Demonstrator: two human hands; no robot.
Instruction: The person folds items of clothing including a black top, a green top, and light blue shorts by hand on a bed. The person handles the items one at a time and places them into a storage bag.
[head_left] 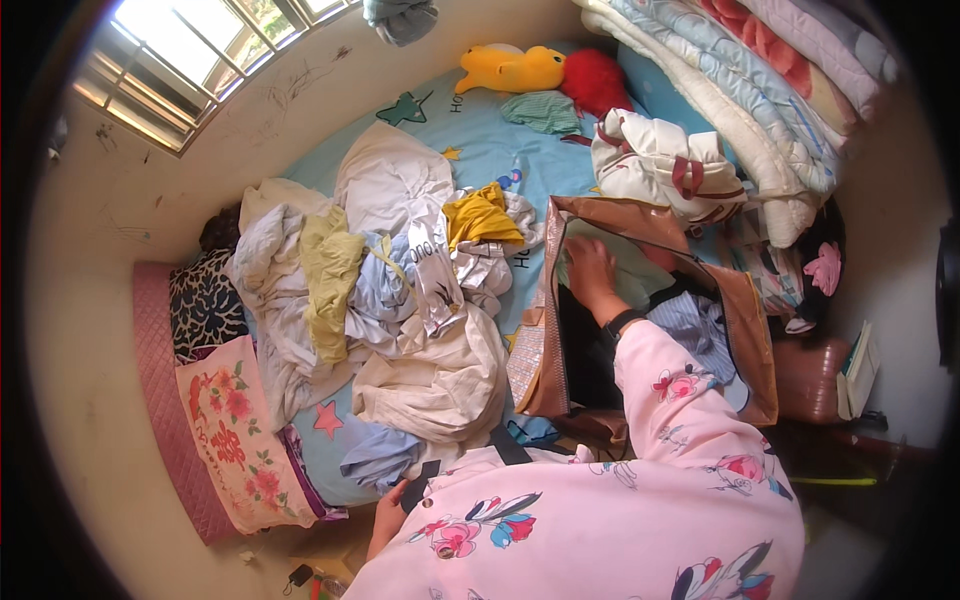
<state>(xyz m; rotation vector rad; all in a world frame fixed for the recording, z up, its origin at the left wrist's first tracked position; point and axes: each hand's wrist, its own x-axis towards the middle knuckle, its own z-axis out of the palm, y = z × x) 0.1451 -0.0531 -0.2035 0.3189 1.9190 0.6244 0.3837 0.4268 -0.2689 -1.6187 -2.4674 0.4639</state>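
Observation:
My right hand (590, 268) reaches into a large brown storage bag (762, 345) with its top open. Its fingers look stretched out on a pale green cloth (640, 262); no firm grip on it shows. A blue striped garment (692, 328) and dark cloth lie in the bag too. My left hand (388, 515) is low at the bed's front edge, beside a light blue cloth (380, 455) and a black strap end (420, 484). Its fingers are mostly hidden, so what it holds cannot be told. My pink floral sleeve covers part of the bag.
Left of the bag, clothes lie heaped on the blue bed sheet (330, 150), with a yellow cloth (482, 216) and a cream garment (440, 375). Behind it sit a white bag (660, 165) and plush toys (510, 70). Folded quilts (740, 90) are stacked at far right.

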